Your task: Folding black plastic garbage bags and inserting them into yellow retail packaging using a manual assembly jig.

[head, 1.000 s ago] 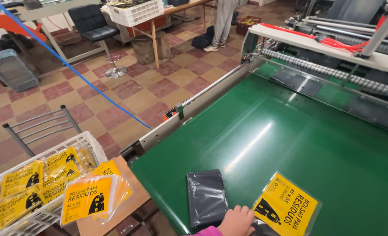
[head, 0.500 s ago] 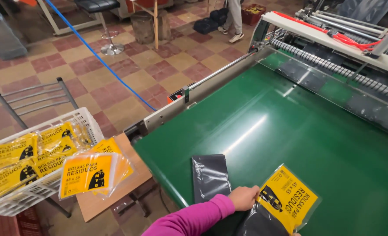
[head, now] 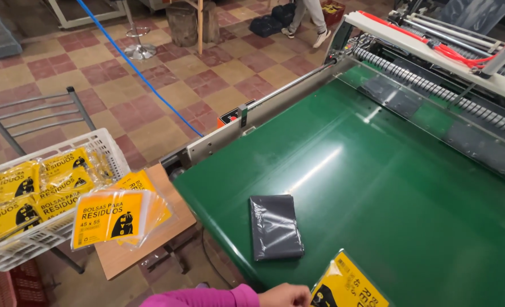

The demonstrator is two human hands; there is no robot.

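A left hand, pink-sleeved, is seen at the near edge of the green conveyor belt, touching a yellow packet; its grip cannot be told. A folded grey bag stack lies just beside, near that edge.
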